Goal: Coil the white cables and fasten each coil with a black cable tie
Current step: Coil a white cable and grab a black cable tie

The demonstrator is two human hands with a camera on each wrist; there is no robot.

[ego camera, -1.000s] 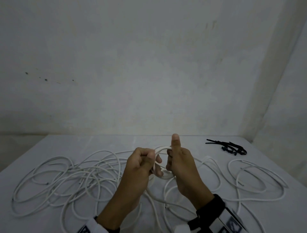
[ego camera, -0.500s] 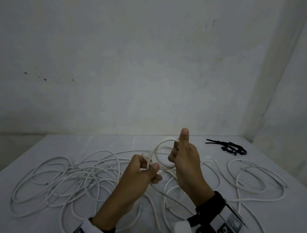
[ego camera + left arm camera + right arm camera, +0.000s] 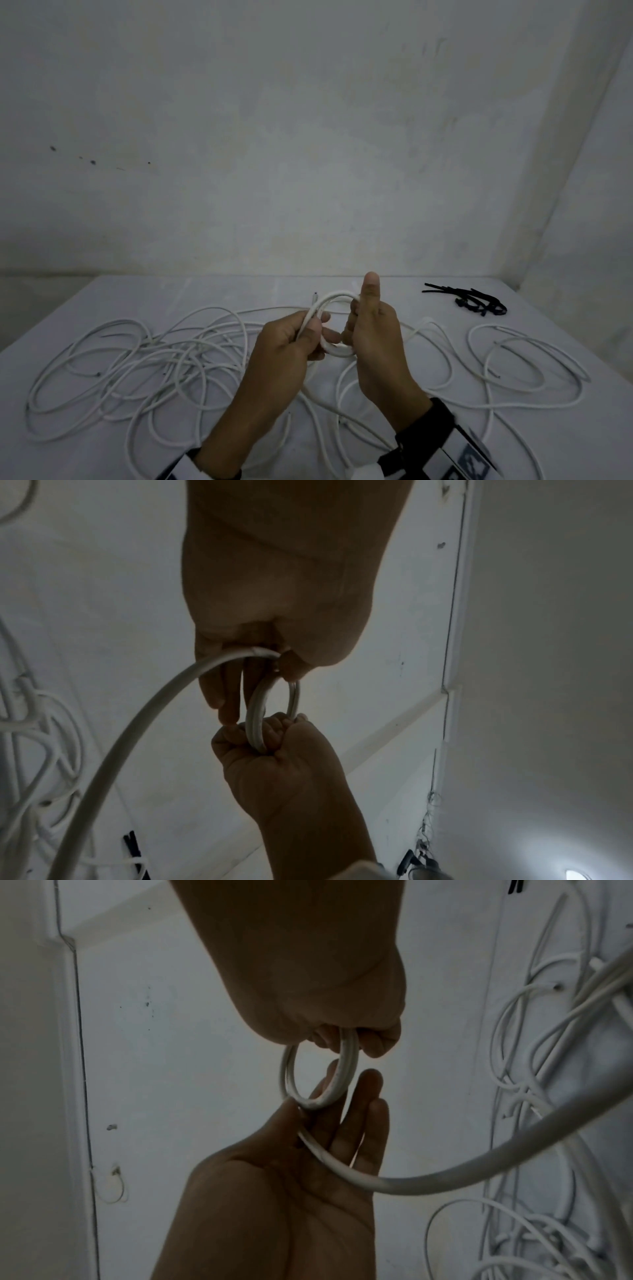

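Above the table's middle, both hands hold a small coil of white cable (image 3: 335, 296). My right hand (image 3: 356, 318) grips the coil's right side in curled fingers, thumb pointing up; the left wrist view shows it as a fist round the coil (image 3: 257, 723). My left hand (image 3: 313, 334) pinches the cable against the coil's left side between thumb and fingers (image 3: 368, 1096). The cable's free end (image 3: 315, 295) pokes up beside the coil. From the left hand the cable (image 3: 428, 1183) trails down to the table. A bunch of black cable ties (image 3: 474, 301) lies at the back right.
Loose white cables (image 3: 154, 359) lie tangled across the left of the white table (image 3: 102, 455). More white loops (image 3: 520, 373) spread to the right of my hands. Walls close the table at the back and on the right.
My left hand dropped away from the coil with the cable, then came back up and laid another turn against it. The right hand kept its grip and hardly moved.
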